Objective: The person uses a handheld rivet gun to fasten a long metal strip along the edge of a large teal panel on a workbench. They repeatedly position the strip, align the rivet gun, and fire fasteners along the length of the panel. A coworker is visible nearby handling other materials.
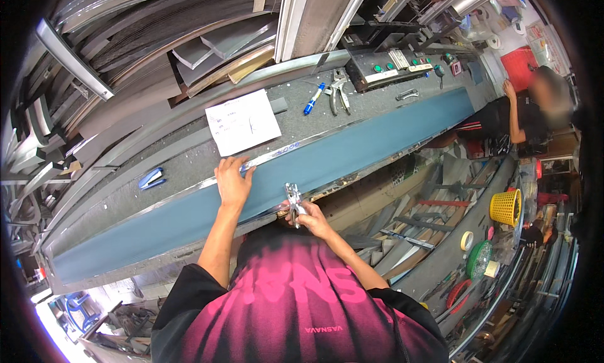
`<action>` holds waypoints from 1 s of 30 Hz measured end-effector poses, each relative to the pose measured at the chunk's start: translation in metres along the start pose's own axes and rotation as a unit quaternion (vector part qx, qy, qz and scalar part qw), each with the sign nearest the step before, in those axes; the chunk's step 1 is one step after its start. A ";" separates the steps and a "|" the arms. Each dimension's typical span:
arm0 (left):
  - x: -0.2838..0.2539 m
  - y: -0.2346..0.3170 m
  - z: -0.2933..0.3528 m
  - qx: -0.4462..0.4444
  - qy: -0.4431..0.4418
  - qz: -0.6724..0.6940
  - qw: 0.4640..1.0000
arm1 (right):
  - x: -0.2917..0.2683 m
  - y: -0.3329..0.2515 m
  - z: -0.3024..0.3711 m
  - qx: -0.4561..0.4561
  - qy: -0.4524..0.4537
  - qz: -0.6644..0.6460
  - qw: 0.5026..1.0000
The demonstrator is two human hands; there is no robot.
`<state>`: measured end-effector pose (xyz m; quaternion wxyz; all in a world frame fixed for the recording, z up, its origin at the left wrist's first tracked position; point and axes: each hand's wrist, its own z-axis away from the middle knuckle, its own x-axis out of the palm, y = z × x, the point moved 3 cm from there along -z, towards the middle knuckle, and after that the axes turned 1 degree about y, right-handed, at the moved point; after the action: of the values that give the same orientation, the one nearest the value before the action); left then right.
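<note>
A long blue-grey strip point(352, 156) with a shiny metal far edge lies across the workbench in front of me. My left hand point(233, 184) rests on that far edge, thumb apart from the fingers, just below a white sheet of paper point(244, 122) with handwriting. In my right hand point(309, 220) is a silver plier-like hand tool point(292, 198), held upright over the strip's near edge, its jaws pointing away from me. The tool's exact kind is hard to make out. Handwritten marks show on the metal edge right of my left hand.
On the grey bench point(189, 152) lie a blue stapler point(151, 178), a blue marker point(314, 99) and pliers point(339, 92). A control box with green buttons point(390, 66) stands behind. Metal profiles are stacked at left. A person point(535, 111) is at the far right, near a yellow basket point(505, 207).
</note>
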<state>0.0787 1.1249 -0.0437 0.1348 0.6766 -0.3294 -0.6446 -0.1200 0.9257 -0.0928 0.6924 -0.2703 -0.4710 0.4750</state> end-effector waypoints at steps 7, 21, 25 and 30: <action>-0.002 -0.002 0.000 0.011 -0.025 0.003 1.000 | 0.001 0.000 -0.001 0.008 -0.006 0.004 1.000; -0.035 -0.034 -0.019 -0.079 -0.169 0.251 0.950 | 0.001 0.003 0.000 0.013 0.003 -0.015 1.000; -0.034 -0.044 -0.021 -0.116 -0.206 0.334 0.912 | 0.002 0.003 0.002 0.017 0.025 -0.005 1.000; -0.032 -0.046 -0.022 -0.127 -0.215 0.340 0.906 | 0.005 0.002 0.004 0.004 0.022 -0.006 1.000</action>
<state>0.1138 1.1738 -0.0439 0.3567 0.3451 -0.4761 -0.7260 -0.1235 0.9310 -0.0908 0.7068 -0.2753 -0.4552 0.4663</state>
